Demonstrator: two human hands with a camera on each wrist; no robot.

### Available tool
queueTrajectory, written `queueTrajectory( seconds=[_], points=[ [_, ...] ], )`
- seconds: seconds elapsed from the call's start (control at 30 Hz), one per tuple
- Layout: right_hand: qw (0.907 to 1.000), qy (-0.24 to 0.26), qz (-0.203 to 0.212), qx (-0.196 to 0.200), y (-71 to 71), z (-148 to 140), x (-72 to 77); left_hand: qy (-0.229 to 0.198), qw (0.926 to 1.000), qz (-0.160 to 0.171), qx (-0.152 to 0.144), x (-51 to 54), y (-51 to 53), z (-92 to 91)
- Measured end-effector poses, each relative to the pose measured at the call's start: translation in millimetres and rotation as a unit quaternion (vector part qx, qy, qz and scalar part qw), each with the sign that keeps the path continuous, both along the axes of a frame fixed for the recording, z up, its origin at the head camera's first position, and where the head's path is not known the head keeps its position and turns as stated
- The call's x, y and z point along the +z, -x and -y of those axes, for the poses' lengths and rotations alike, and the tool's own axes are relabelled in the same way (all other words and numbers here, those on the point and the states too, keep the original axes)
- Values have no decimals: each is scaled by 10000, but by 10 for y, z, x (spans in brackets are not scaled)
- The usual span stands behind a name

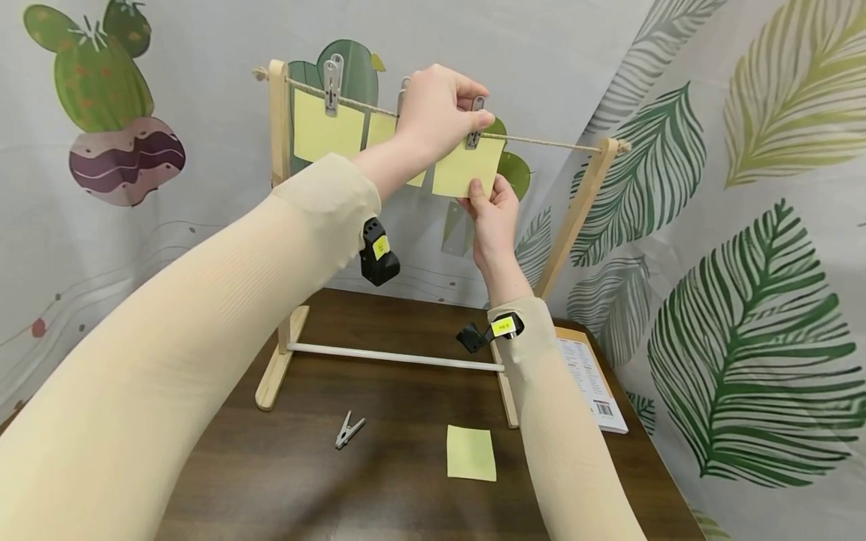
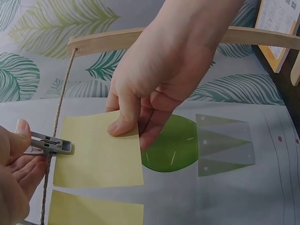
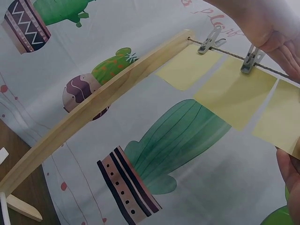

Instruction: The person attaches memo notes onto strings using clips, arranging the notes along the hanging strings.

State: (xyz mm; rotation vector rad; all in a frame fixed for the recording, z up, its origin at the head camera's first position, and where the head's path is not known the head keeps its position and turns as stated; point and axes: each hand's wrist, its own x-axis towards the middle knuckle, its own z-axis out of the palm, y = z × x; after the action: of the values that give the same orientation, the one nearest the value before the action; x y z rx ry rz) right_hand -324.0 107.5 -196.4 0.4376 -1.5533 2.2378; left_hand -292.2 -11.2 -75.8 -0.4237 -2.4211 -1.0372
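Note:
My left hand (image 1: 436,105) pinches a grey clothespin (image 1: 475,124) at the rope (image 1: 541,140). The clothespin sits over the top edge of a yellow sticky note (image 1: 467,165), as the left wrist view also shows. With thumb and fingers, my right hand (image 1: 497,218) holds that note by its lower right corner. Farther left along the rope hang two more yellow notes, one (image 1: 328,128) under a grey clothespin (image 1: 332,84); the middle note (image 3: 236,91) hangs from its own clothespin (image 3: 252,60), partly hidden by my left hand in the head view.
A wooden frame (image 1: 280,120) with a white crossbar (image 1: 399,358) stands on the dark table (image 1: 392,496). A loose clothespin (image 1: 348,430) and a loose yellow note (image 1: 471,453) lie in front of it. A booklet (image 1: 595,383) rests at the right, behind my right forearm.

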Motion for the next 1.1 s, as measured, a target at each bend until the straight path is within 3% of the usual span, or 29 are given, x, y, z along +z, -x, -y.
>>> queueTrajectory(
  seconds=[0.43,0.8,1.1],
  points=[
    [9999,31,56,125,-4,3,-39,9,9999,-102,-137,-25,-47,13],
    [9997,108,33,239,8,-49,-147,-472,9977,10,-492,-53,-70,33],
    [9996,47,103,261,-4,-76,-199,-439,9982,-179,-377,-93,-107,67]
  ],
)
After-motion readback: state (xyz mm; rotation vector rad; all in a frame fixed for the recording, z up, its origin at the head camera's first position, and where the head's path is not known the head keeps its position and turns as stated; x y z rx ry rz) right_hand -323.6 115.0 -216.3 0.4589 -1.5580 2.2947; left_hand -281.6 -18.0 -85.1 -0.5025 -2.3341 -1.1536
